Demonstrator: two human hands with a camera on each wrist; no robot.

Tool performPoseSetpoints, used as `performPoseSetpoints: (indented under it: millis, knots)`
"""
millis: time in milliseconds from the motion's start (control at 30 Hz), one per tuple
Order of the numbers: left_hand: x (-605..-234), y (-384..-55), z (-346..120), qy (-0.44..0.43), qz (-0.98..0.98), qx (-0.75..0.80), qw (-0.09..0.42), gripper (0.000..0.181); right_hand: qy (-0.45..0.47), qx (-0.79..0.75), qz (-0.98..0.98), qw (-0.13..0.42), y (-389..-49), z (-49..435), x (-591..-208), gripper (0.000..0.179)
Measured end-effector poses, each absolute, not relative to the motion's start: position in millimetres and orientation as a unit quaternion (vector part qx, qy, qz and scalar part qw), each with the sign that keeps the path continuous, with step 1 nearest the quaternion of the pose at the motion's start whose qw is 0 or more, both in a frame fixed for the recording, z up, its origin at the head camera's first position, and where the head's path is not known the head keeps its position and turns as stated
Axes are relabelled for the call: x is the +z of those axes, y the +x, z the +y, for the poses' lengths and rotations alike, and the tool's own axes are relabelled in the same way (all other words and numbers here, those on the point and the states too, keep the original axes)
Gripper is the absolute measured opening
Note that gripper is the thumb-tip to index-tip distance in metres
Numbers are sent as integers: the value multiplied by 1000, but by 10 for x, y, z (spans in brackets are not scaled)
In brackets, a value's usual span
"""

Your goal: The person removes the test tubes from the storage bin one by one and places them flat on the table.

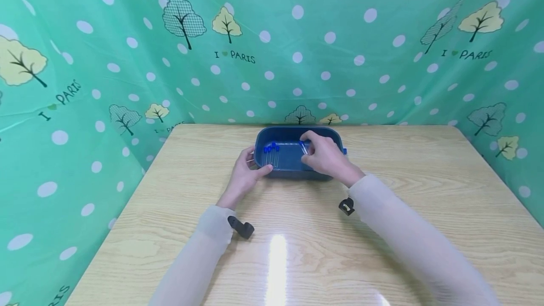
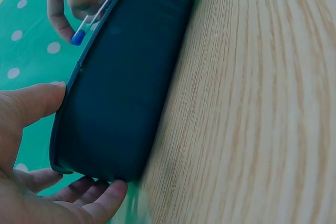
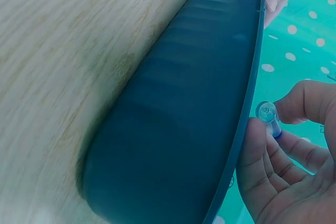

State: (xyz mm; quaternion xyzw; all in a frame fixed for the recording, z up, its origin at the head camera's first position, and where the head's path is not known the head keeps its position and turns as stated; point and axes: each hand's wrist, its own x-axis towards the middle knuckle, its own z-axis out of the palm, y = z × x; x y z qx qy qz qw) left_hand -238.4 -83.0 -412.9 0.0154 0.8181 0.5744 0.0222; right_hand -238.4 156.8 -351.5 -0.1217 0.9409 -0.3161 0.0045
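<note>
A dark blue plastic basin [image 1: 293,174] stands on the table near its back edge. My left hand [image 1: 244,173] holds the basin's left end, the thumb at the rim and the fingers around the end wall. Over the basin's right half, my right hand [image 1: 326,155] pinches a clear test tube [image 3: 269,116] with a blue cap between thumb and fingers. In the left wrist view, that blue cap [image 2: 78,37] shows beyond the basin's rim. Several more blue-capped test tubes [image 1: 271,157] lie side by side in the left part of the basin.
The wood-grain table [image 1: 170,240] extends around the basin on both sides and in front. A green dotted curtain [image 1: 297,74] hangs right behind it and along the left and right. A small blue piece [image 1: 345,151] shows at the basin's right end.
</note>
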Motion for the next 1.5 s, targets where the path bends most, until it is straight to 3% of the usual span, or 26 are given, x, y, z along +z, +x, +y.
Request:
performPoseSetpoints:
  millis: [1500]
  knots:
    - [-4138,-2387,-821,12,819,574,20,80,-108,-332,937,-12,-2243,1944,-3503,50]
